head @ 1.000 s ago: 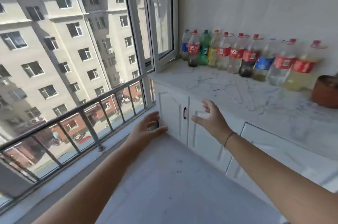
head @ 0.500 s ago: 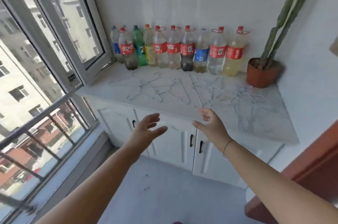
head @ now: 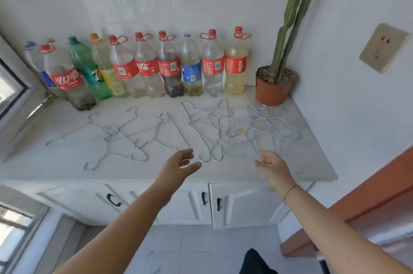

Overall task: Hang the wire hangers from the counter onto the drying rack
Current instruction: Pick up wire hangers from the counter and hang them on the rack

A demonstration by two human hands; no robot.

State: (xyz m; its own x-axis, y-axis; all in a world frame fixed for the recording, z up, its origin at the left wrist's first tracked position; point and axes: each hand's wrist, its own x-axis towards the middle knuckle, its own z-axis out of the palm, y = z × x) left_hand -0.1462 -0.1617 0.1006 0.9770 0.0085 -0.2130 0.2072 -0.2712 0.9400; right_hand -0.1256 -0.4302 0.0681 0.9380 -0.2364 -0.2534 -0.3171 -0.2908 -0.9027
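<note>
Several silver wire hangers (head: pixel 143 133) lie scattered flat on the white marble counter (head: pixel 67 162), a looser group on the left and a tangled pile (head: pixel 243 130) on the right. My left hand (head: pixel 178 165) hovers over the counter's front edge with relaxed, spread fingers, holding nothing. My right hand (head: pixel 273 165) reaches out beside it, fingers loose, just short of the right pile and empty. No drying rack is in view.
A row of plastic soda bottles (head: pixel 169 68) lines the back wall. A potted cactus (head: pixel 273 86) stands at the back right corner. White cabinet doors (head: pixel 241 204) sit under the counter, an open window frame (head: pixel 13 95) at left, a wall socket (head: pixel 383 48) at right.
The view has swung right, from the window to facing the counter. Both hands have come closer to the hangers, still empty and spread.
</note>
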